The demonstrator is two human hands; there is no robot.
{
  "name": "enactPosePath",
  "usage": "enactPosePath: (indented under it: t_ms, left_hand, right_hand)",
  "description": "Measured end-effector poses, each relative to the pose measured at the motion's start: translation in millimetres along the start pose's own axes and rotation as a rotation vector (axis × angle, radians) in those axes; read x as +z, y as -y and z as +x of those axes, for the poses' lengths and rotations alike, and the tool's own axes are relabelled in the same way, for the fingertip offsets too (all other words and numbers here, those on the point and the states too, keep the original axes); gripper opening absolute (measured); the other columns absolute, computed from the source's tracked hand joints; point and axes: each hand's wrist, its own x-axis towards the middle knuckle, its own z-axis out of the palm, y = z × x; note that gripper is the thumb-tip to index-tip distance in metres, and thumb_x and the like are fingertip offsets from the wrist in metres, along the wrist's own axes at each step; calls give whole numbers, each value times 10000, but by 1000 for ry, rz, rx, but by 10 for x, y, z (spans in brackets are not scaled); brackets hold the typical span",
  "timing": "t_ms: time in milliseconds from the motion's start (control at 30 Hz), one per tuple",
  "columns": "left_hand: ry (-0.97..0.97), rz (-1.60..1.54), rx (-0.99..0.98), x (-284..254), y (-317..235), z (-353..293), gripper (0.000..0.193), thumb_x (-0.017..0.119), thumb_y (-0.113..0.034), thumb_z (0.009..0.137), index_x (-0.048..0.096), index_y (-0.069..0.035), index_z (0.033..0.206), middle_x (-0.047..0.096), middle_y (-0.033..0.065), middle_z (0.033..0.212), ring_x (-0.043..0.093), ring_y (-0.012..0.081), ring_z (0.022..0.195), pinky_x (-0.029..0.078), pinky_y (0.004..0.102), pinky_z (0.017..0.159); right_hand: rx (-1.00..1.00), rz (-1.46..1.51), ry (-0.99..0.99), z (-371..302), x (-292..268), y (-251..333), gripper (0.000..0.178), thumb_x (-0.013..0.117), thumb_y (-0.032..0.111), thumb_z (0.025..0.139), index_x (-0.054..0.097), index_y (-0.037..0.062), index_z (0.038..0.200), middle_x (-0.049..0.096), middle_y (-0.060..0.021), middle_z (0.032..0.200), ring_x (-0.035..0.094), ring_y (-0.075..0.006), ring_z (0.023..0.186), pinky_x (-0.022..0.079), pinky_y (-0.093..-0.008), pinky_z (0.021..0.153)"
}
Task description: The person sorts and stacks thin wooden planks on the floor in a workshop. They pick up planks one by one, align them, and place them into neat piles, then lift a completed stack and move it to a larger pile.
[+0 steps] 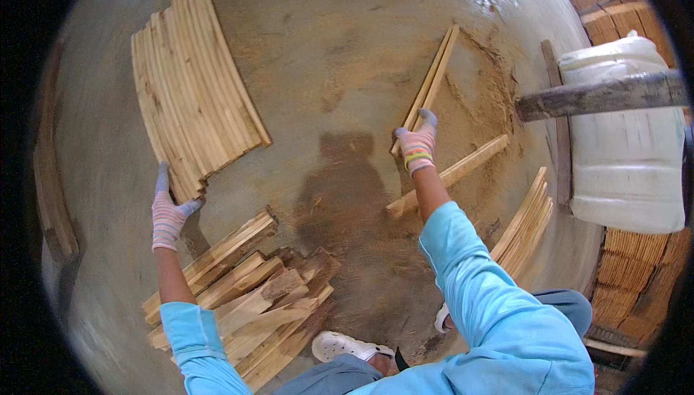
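Pink-gloved, holding two thin sticks [438,77] in the right grip [417,142], touching a big stick row [191,91] with the left grip [168,214] spread wide.

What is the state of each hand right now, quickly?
Left hand: open, thumb and fingers spread at the near end of the stick row.
Right hand: closed, holding two sticks.

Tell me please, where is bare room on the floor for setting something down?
Bare, dusty floor runs between the strip panel and the two strips in the right hand; another patch lies between panel and left-side beam. Lower left is crowded: a rough pile near the left hand.
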Motion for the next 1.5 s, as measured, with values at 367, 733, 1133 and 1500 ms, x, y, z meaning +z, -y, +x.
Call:
enactPosePath:
  t_ms: [367, 733, 1133, 1500]
  left_hand:
    - [449, 294, 651, 2132, -2170, -1005, 608, 714, -272, 861, 524, -33, 1388, 564, 228, 1369, 509, 374, 1298, 391, 449, 1111]
    - [274, 697, 682, 4117, -2518, -1603, 663, 648, -203, 846, 429, -166, 1471, 582, 108, 1154, 570, 305, 1063, 484, 486, 878]
    - [-484, 88, 336, 1744, -2840, -443, 559, 572, -316, 1014, 444, 11, 1449, 592, 245, 1323, 584, 372, 1160, 458, 413, 968]
    - [-118, -773, -62, 2658, -2834, -1190, 212, 603, -233, 1004, 578, -73, 1142, 579, 17, 860, 575, 114, 685, 519, 263, 552]
  right_hand:
    - [272, 1235, 606, -228, -1471, -743, 581, 592, 33, 675, 525, -1, 1251, 653, -152, 1032, 678, -300, 842, 603, -438, 759]
    - [40, 158, -378, 150, -2778, -1805, 448, 715, 370, 902, 618, -40, 1056, 708, -163, 987, 674, -328, 818, 516, -412, 743]
    - [-752, -207, 543, -1756, -1767, -2080, 429, 646, 237, 819, 596, 83, 1217, 660, -178, 919, 662, -384, 812, 547, -506, 680]
    - [-273, -478, 19, 1248, -1937, -1889, 164, 611, 264, 849, 652, 108, 874, 669, -151, 874, 661, -342, 801, 543, -446, 710]
